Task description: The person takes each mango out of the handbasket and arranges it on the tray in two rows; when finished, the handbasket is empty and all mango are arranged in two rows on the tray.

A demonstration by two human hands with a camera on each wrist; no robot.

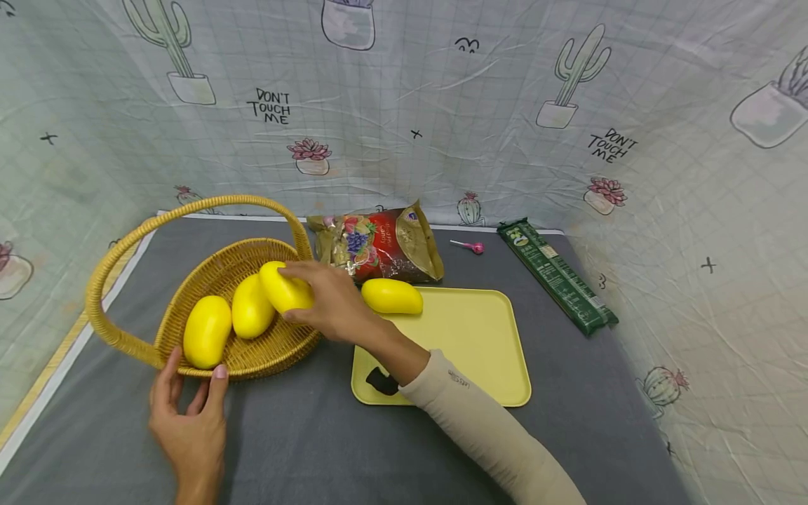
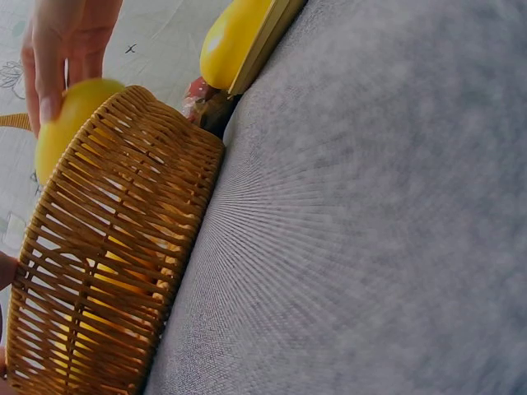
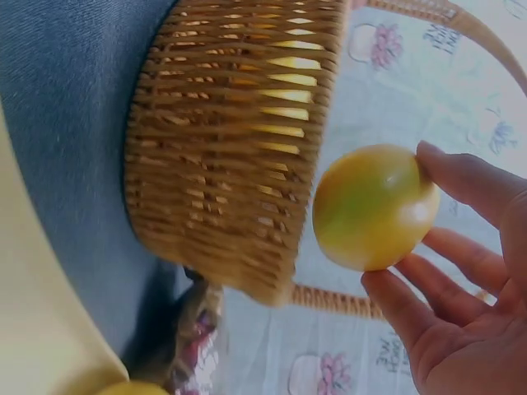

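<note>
My right hand (image 1: 331,300) grips a yellow mango (image 1: 284,287) over the right side of a wicker basket (image 1: 268,361). In the right wrist view the held mango (image 3: 375,207) shows a greenish patch, with thumb and fingertips around it at the basket's rim. Two more mangoes lie inside: one at the left (image 1: 207,332) and one in the middle (image 1: 251,308). At the basket's near rim, my left hand (image 1: 192,428) holds the edge with thumb and fingers. Another mango (image 1: 393,297) lies on the far left corner of a yellow tray (image 1: 467,351).
Behind the tray lies a gold and red candy bag (image 1: 385,242). To its right are a pink lollipop (image 1: 476,247) and a long green packet (image 1: 555,273). The basket's tall handle (image 1: 208,202) arches over it. A patterned cloth (image 1: 416,84) hangs behind the grey table (image 1: 303,449).
</note>
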